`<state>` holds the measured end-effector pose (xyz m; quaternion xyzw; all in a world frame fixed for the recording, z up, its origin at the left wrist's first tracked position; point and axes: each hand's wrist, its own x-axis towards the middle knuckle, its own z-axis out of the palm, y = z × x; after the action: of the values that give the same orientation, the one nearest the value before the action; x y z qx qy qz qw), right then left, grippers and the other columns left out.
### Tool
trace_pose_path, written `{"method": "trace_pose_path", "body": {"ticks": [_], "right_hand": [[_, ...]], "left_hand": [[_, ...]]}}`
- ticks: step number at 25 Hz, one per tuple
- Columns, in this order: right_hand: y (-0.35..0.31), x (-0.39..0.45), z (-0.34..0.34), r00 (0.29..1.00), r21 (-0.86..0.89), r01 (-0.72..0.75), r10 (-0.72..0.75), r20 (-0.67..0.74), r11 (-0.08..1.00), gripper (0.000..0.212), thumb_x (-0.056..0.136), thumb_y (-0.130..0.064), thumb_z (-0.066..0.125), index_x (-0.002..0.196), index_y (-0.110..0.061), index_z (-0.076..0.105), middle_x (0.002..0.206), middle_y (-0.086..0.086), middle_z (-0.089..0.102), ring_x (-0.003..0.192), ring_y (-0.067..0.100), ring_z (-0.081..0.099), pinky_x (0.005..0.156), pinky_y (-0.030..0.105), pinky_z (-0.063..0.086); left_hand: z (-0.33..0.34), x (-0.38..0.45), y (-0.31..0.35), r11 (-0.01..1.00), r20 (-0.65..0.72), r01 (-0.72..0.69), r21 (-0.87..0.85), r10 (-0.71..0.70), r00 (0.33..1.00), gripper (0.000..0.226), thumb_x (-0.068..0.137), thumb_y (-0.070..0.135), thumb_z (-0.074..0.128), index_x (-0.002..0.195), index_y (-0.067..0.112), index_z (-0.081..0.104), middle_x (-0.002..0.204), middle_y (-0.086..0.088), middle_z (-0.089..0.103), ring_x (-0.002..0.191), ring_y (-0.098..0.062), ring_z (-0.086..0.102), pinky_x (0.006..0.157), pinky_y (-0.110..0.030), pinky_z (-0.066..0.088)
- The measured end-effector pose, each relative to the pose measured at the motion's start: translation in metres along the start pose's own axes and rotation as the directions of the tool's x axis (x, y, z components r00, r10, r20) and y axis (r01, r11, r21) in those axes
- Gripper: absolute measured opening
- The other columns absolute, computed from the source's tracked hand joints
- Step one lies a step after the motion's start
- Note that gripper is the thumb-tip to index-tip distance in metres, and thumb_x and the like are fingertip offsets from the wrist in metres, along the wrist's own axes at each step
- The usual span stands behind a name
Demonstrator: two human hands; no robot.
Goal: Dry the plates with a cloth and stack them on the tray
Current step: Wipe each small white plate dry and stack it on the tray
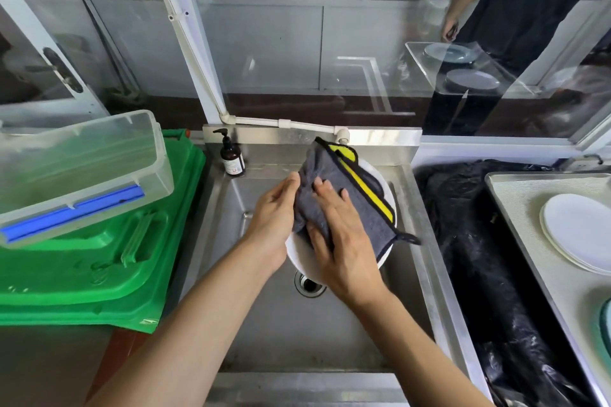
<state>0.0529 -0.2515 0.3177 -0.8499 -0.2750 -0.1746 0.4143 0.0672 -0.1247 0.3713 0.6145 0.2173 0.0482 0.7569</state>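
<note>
Over the steel sink [264, 324] I hold a white plate [302, 258], mostly covered by a grey cloth [360, 205] with yellow and black trim. My left hand [272, 221] grips the plate's left rim, fingers curled behind it. My right hand [337, 231] presses flat on the cloth against the plate's face, fingers straight. On the right, a stack of white plates [578, 231] lies on a metal tray [535, 241].
A brown soap pump bottle [233, 157] stands at the sink's back left corner. Green plastic lids [109, 258] and a clear box [79, 172] lie to the left. Black plastic sheeting [476, 241] sits between sink and tray. A person stands at the back right behind glass.
</note>
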Motion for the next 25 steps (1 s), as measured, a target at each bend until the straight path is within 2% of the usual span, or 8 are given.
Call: {"method": "trace_pose_path", "body": {"ticks": [5, 7, 9, 13, 15, 18, 21, 25], "right_hand": [[-0.015, -0.065, 0.019, 0.994, 0.035, 0.000, -0.003, 0.105, 0.999, 0.054, 0.098, -0.018, 0.055, 0.151, -0.014, 0.047, 0.163, -0.007, 0.037, 0.152, 0.010, 0.030, 0.127, 0.031, 0.018], [-0.011, -0.052, 0.018, 0.993, 0.024, -0.022, 0.019, 0.115, 0.999, 0.052, 0.099, -0.017, 0.056, 0.151, -0.014, 0.048, 0.163, -0.006, 0.036, 0.153, 0.009, 0.028, 0.127, 0.032, 0.018], [-0.010, -0.025, 0.013, 0.994, 0.021, -0.061, 0.059, 0.092, 0.998, 0.053, 0.102, -0.022, 0.052, 0.154, -0.016, 0.044, 0.164, -0.004, 0.033, 0.154, 0.008, 0.025, 0.128, 0.033, 0.014], [-0.010, 0.020, 0.003, 0.996, -0.010, -0.081, 0.081, 0.033, 0.997, 0.054, 0.104, -0.029, 0.042, 0.156, -0.016, 0.040, 0.166, 0.000, 0.030, 0.156, 0.011, 0.021, 0.129, 0.035, 0.009], [-0.012, 0.006, 0.004, 0.998, -0.011, -0.042, 0.043, 0.050, 0.999, 0.053, 0.103, -0.025, 0.047, 0.155, -0.014, 0.042, 0.164, 0.001, 0.034, 0.154, 0.010, 0.025, 0.129, 0.037, 0.014], [-0.017, -0.046, 0.011, 0.990, 0.031, 0.030, -0.034, 0.134, 0.999, 0.056, 0.101, -0.020, 0.052, 0.155, -0.015, 0.041, 0.164, -0.003, 0.035, 0.154, 0.010, 0.027, 0.127, 0.034, 0.016], [-0.013, -0.057, 0.008, 0.986, 0.028, 0.032, -0.036, 0.163, 0.999, 0.054, 0.101, -0.022, 0.053, 0.154, -0.017, 0.043, 0.164, -0.006, 0.035, 0.153, 0.010, 0.028, 0.126, 0.033, 0.018], [-0.008, 0.004, -0.001, 0.994, -0.030, -0.100, 0.101, 0.040, 0.995, 0.051, 0.104, -0.028, 0.046, 0.153, -0.015, 0.045, 0.163, 0.001, 0.036, 0.153, 0.011, 0.029, 0.128, 0.038, 0.016]], "left_hand": [[-0.016, 0.018, 0.008, 0.998, -0.069, -0.006, 0.056, 0.010, 0.998, 0.013, 0.098, 0.041, 0.060, 0.094, 0.032, 0.067, 0.101, 0.017, 0.071, 0.095, -0.001, 0.065, 0.090, -0.021, 0.048], [-0.017, 0.014, 0.008, 0.998, -0.049, -0.006, 0.069, 0.009, 0.999, 0.016, 0.098, 0.044, 0.059, 0.087, 0.037, 0.069, 0.084, 0.029, 0.069, 0.079, 0.012, 0.062, 0.073, -0.013, 0.049], [-0.015, 0.009, 0.006, 0.998, 0.003, 0.000, 0.064, 0.000, 1.000, 0.032, 0.100, 0.040, 0.057, 0.075, 0.040, 0.077, 0.072, 0.024, 0.073, 0.068, 0.010, 0.068, 0.058, -0.010, 0.051], [-0.010, 0.003, -0.001, 1.000, 0.024, -0.024, 0.012, 0.024, 0.999, 0.039, 0.101, 0.037, 0.057, 0.071, 0.052, 0.076, 0.082, 0.020, 0.077, 0.084, 0.005, 0.072, 0.078, -0.017, 0.053], [-0.011, 0.005, 0.003, 0.999, -0.022, -0.036, 0.027, 0.036, 0.999, 0.039, 0.099, 0.037, 0.060, 0.066, 0.051, 0.075, 0.071, 0.023, 0.074, 0.070, 0.010, 0.069, 0.065, -0.011, 0.052], [-0.017, 0.011, 0.006, 1.000, -0.066, -0.019, -0.009, 0.018, 0.998, 0.029, 0.099, 0.035, 0.061, 0.076, 0.026, 0.075, 0.065, 0.023, 0.072, 0.061, 0.010, 0.067, 0.052, -0.009, 0.049], [-0.021, 0.006, -0.001, 1.000, -0.098, -0.003, 0.010, 0.004, 0.995, 0.024, 0.098, 0.039, 0.062, 0.079, 0.026, 0.070, 0.060, 0.027, 0.068, 0.055, 0.014, 0.063, 0.044, -0.006, 0.045], [-0.017, -0.004, -0.008, 0.997, -0.045, -0.047, 0.064, 0.050, 0.998, 0.034, 0.099, 0.043, 0.059, 0.070, 0.049, 0.076, 0.076, 0.025, 0.074, 0.071, 0.014, 0.067, 0.061, -0.006, 0.048]]}}
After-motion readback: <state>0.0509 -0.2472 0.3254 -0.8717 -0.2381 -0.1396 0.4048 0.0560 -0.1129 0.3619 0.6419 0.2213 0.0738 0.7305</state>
